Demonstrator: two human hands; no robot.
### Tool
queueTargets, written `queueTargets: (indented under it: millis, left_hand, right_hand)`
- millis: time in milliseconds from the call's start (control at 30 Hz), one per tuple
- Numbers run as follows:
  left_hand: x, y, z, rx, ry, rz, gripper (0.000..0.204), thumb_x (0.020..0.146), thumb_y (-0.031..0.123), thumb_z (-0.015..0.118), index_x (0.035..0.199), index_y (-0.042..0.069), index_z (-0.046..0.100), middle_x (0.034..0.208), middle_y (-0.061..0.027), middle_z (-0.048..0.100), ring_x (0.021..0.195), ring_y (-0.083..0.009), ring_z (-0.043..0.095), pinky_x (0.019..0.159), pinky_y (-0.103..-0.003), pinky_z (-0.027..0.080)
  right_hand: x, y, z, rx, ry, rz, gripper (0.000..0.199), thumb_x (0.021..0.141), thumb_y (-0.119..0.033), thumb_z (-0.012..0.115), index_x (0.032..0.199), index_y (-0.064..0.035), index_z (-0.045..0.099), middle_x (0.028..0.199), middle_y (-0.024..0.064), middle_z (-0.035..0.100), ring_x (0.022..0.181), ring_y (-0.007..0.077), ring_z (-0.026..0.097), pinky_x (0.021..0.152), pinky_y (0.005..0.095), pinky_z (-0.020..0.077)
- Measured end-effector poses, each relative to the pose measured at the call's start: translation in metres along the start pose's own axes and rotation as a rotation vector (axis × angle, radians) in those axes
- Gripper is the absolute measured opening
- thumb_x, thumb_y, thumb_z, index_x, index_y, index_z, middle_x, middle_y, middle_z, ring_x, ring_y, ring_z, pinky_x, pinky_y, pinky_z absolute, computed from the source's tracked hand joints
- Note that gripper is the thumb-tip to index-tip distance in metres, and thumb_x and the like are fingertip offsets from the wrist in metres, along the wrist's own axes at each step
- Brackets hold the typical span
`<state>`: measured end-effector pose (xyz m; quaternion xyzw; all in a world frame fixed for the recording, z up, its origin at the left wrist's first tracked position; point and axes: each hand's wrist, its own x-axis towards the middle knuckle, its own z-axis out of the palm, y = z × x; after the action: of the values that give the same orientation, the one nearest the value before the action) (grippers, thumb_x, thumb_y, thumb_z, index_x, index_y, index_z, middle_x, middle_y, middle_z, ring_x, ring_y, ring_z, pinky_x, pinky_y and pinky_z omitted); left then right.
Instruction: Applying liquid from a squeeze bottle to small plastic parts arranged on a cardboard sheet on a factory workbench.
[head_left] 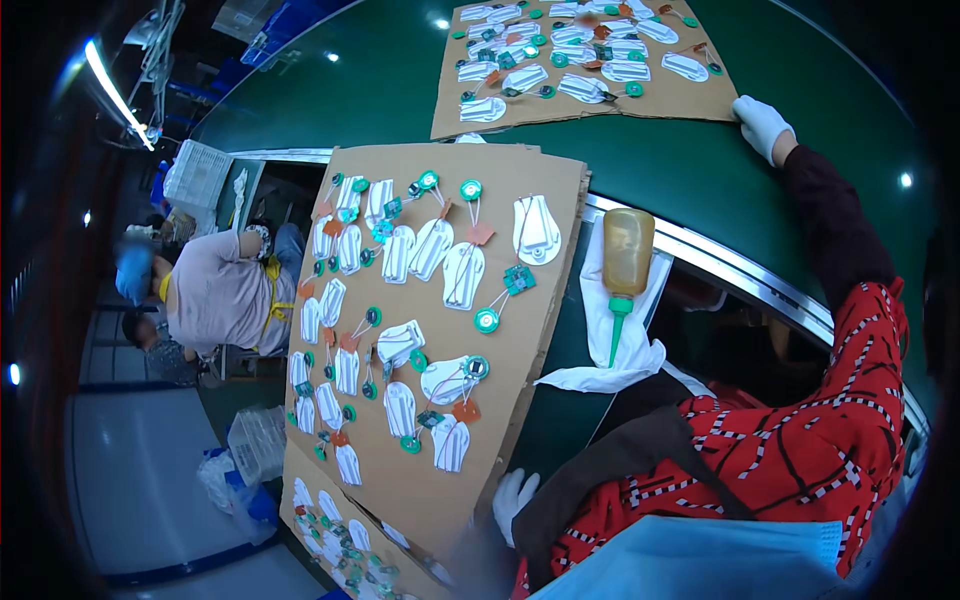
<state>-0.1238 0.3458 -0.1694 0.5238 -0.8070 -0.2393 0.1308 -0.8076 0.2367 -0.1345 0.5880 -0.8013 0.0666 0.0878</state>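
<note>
Pale blue mask fabric [690, 560] fills the lower edge closest to the lens, and above it lies the red patterned sleeve [800, 440] of the person's right arm. Everything else is placed against the near cardboard sheet [520, 200], the big tilted brown panel in the middle.

Behind that sheet spreads the dark green conveyor belt [680, 170], the largest surface in view, edged by a metal rail [730, 270] to the sheet's right. Farther back on the belt, beyond the near sheet's top edge, lies a 2nd cardboard sheet [690, 95] covered with similar parts.

On the near sheet sit many white plastic pieces [536, 228], joined by thin wires to small green round boards [487, 320] and orange tabs [481, 234].

At the near sheet's lower right corner, the white-gloved left hand [514, 500] touches its edge, fingers slightly spread; whether they grip the cardboard I cannot tell. The gloved right hand [762, 125] is well apart from the near sheet, stretched to the far sheet's right corner, fingers together and flat on its edge.

Just right of the near sheet, an amber squeeze bottle [625, 265] with a green nozzle points down over a white cloth [620, 350].

Left of the near sheet, beyond the belt, another person [220, 290] in a light shirt sits.
</note>
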Motion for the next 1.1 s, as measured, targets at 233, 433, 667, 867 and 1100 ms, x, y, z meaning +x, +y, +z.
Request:
queueTargets:
  millis: [233, 433, 667, 867, 1100]
  left_hand:
    - [-0.002, -0.016, 0.009, 0.092, 0.025, 0.02, 0.032, 0.072, 0.02, 0.065, 0.103, 0.012, 0.065, 0.113, -0.0153, 0.059, 0.109, -0.0346, 0.053, 0.092, -0.041, 0.041]
    - [0.003, -0.007, 0.008, 0.246, 0.214, 0.24, 0.035, 0.067, 0.014, 0.064, 0.101, 0.009, 0.064, 0.109, -0.0166, 0.059, 0.102, -0.0376, 0.054, 0.087, -0.044, 0.043]
    - [0.004, 0.001, 0.005, 0.292, 0.215, 0.259, 0.033, 0.072, 0.015, 0.063, 0.104, 0.007, 0.061, 0.11, -0.0171, 0.058, 0.099, -0.0363, 0.056, 0.084, -0.044, 0.045]
    - [-0.003, -0.014, 0.007, 0.286, 0.171, 0.273, 0.036, 0.069, 0.022, 0.063, 0.1, 0.005, 0.063, 0.103, -0.0207, 0.06, 0.091, -0.0402, 0.058, 0.078, -0.047, 0.046]
    - [-0.001, -0.021, 0.008, 0.193, 0.084, 0.206, 0.032, 0.073, 0.027, 0.062, 0.098, 0.007, 0.065, 0.106, -0.0185, 0.059, 0.095, -0.0378, 0.057, 0.081, -0.045, 0.045]
  right_hand:
    - [0.028, -0.059, -0.022, 0.158, 0.101, 0.068, 0.023, 0.075, -0.008, 0.058, 0.097, -0.0035, 0.054, 0.097, 0.0153, 0.057, 0.093, 0.0349, 0.056, 0.082, 0.0396, 0.0465]
    - [0.165, -0.206, 0.0, 0.253, 0.13, -0.624, 0.042, 0.073, 0.002, 0.061, 0.112, -0.013, 0.058, 0.121, 0.0071, 0.055, 0.11, 0.0289, 0.051, 0.093, 0.0378, 0.0427]
    - [0.231, -0.328, 0.024, -0.009, -0.373, -0.763, 0.034, 0.082, -0.013, 0.058, 0.115, -0.0189, 0.059, 0.12, 0.0074, 0.054, 0.112, 0.0312, 0.052, 0.087, 0.0403, 0.0473]
    - [0.242, -0.336, 0.012, -0.149, -0.465, -0.781, 0.05, 0.073, -0.011, 0.066, 0.121, -0.018, 0.055, 0.115, 0.0106, 0.059, 0.107, 0.0338, 0.057, 0.085, 0.0443, 0.0487]
    - [0.25, -0.332, 0.039, -0.068, -0.502, -0.851, 0.058, 0.071, -0.009, 0.067, 0.126, -0.0167, 0.051, 0.131, 0.0053, 0.049, 0.117, 0.0304, 0.051, 0.094, 0.043, 0.0448]
